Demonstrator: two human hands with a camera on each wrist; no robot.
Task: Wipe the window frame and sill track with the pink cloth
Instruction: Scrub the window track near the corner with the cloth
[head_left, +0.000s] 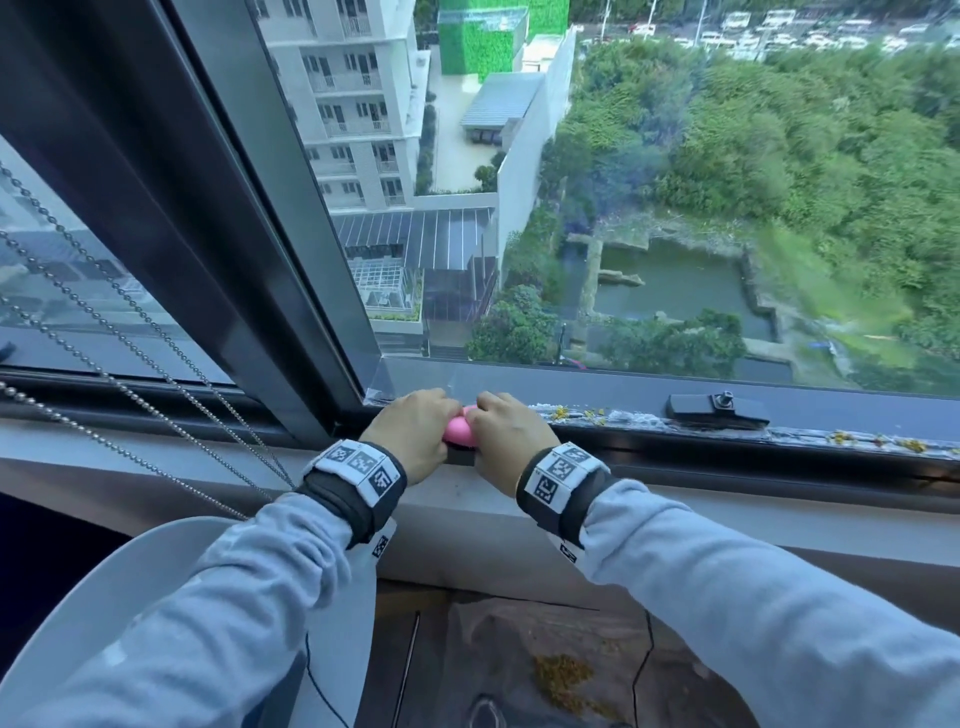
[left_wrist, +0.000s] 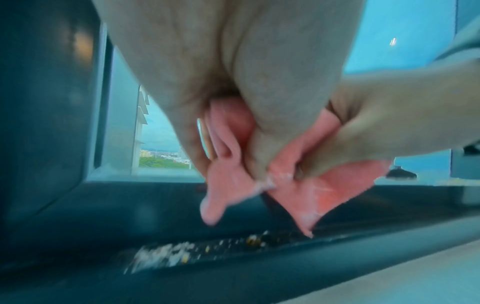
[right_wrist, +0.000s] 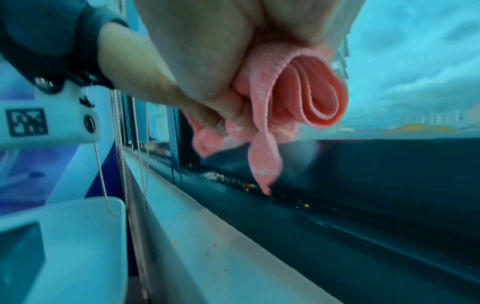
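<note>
Both hands, left hand (head_left: 413, 434) and right hand (head_left: 506, 441), clench 1 bunched pink cloth (head_left: 459, 430) between them just above the gritty sill track (head_left: 675, 423), probably refolding it to wipe.

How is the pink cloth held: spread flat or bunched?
Bunched: the pink cloth shows rolled folds, gripped by the left hand and right hand.

Daylit glass (head_left: 675, 208) overlooks towers and trees; bead chains (head_left: 130, 374) hang left.

High-rise room: window frame (head_left: 291, 218), rooftops below.
</note>
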